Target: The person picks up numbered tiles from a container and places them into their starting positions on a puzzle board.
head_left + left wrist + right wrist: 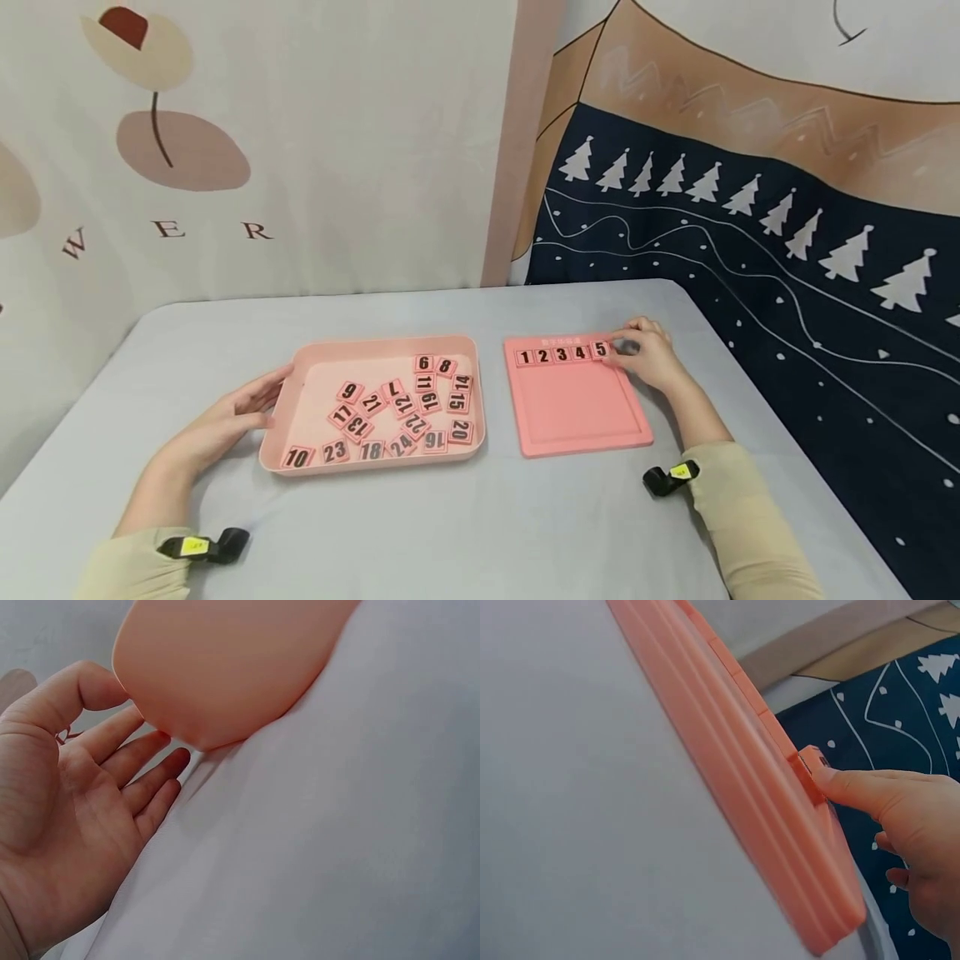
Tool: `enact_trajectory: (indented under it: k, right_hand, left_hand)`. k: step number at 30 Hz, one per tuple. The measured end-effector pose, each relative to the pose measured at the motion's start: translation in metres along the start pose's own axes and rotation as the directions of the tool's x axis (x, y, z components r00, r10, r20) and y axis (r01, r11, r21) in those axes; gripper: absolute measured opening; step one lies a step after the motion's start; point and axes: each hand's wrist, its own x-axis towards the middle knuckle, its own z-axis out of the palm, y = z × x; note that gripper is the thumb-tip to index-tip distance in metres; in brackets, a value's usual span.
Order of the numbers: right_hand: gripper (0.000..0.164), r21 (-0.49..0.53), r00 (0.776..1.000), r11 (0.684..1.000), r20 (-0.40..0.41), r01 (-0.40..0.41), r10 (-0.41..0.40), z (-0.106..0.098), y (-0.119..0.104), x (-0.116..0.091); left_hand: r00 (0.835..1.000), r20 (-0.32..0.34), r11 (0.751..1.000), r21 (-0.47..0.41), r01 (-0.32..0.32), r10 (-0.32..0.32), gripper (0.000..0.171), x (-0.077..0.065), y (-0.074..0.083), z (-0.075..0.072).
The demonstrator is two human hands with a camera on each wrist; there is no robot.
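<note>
At the board's upper right, my right hand [648, 358] pinches the number 5 tile [600, 349] between thumb and fingers. In the right wrist view this tile [811, 771] stands slightly proud and tilted at the board's edge. Tiles 1 to 4 [552, 356] line the top row of the pink board [576, 408] to its left. My left hand [225, 421] rests against the left side of the pale pink tray [311, 379], its fingers loosely extended along the outer wall. Loose number tiles [358, 427] lie inside the tray at various angles, some turned upside down.
Tray and board sit side by side, a narrow gap apart, on a table with a grey-white cloth [450, 533]. Behind stand a pale curtain [375, 150] and a dark blue cloth with white trees [675, 217]. Each wrist wears a black camera [225, 546].
</note>
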Motion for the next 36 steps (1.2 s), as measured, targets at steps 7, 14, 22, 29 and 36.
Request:
enact_trajectory:
  k: [7, 14, 22, 29, 36]
  right_hand:
    - [0.034, -0.006, 0.998, 0.999, 0.051, -0.031, 0.032, 0.005, 0.003, 0.002]
    - [0.037, -0.061, 0.996, 0.996, 0.064, -0.061, 0.065, 0.007, -0.003, 0.003]
    - [0.044, -0.139, 0.993, 0.987, 0.081, -0.076, 0.088, 0.005, -0.011, 0.000]
    - [0.036, -0.059, 0.999, 0.998, -0.032, 0.027, -0.029, 0.004, -0.040, 0.001]
    - [0.033, 0.026, 0.976, 0.981, -0.112, 0.193, -0.189, 0.015, -0.095, 0.006]
  left_hand:
    - [1.000, -0.008, 1.000, -0.007, -0.003, 0.003, 0.068, -0.002, -0.003, 0.001]
    - [1.000, -0.007, 1.000, -0.004, 0.001, -0.001, 0.069, -0.003, 0.000, 0.001]
    - [1.000, -0.022, 1.000, 0.007, 0.022, -0.022, 0.069, -0.002, 0.001, 0.003]
    - [0.999, -0.026, 1.000, 0.006, 0.026, -0.026, 0.069, -0.003, 0.001, 0.002]
    - [0.999, -0.032, 1.000, 0.008, 0.026, -0.026, 0.069, -0.002, 0.001, 0.003]
